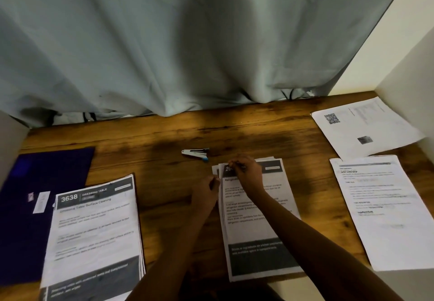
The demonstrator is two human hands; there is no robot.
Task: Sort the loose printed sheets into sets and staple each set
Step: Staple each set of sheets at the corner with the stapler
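Observation:
A stack of printed sheets with a dark header and footer point(258, 230) lies in the middle of the wooden table point(164, 141). My right hand point(246, 173) rests on its top left corner with curled fingers, pinching the sheets there. My left hand point(205, 191) grips the stack's left edge just below. A small white stapler with a blue tip point(196, 153) lies on the table just beyond the hands, touched by neither. A second stack headed "3638 Dressing Table" point(94, 230) lies at the near left.
A dark purple folder point(35, 206) with a small white strip point(41, 202) on it lies at the far left. Two more printed sheets lie at the right: one with text point(385, 211), one with a QR code point(361, 126). A grey curtain point(187, 42) hangs behind the table.

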